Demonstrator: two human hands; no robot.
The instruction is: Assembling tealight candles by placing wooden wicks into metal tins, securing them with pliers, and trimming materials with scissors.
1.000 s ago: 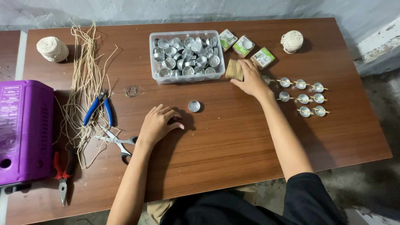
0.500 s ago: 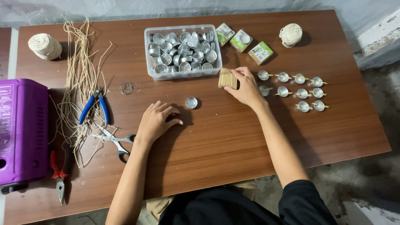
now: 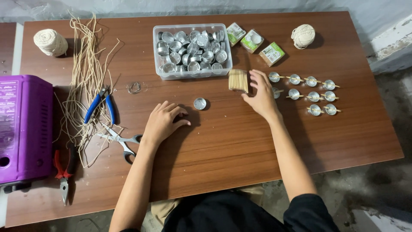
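My left hand [image 3: 165, 121] lies palm down on the brown table [image 3: 223, 141], holding nothing, just left of a single small metal cup [image 3: 200, 103]. My right hand [image 3: 262, 92] rests with spread fingers, its fingertips at the right edge of a bundle of thin wooden sticks [image 3: 238, 80] lying on the table. Right of that hand stand rows of metal cups with sticks laid across them [image 3: 310, 93]. Behind the bundle is a clear plastic box [image 3: 157, 51] filled with several empty metal cups.
Three small green boxes [image 3: 253, 41] and a twine ball [image 3: 303, 35] lie at the back right. On the left are another twine ball [image 3: 50, 42], loose wick strands [image 3: 83, 73], blue pliers [image 3: 101, 107], scissors [image 3: 120, 139], red pliers [image 3: 64, 167] and a purple machine [image 3: 23, 129].
My right hand brought the stick bundle a little nearer and left from beside the box, and its fingers have loosened from it. My left hand has stayed still.
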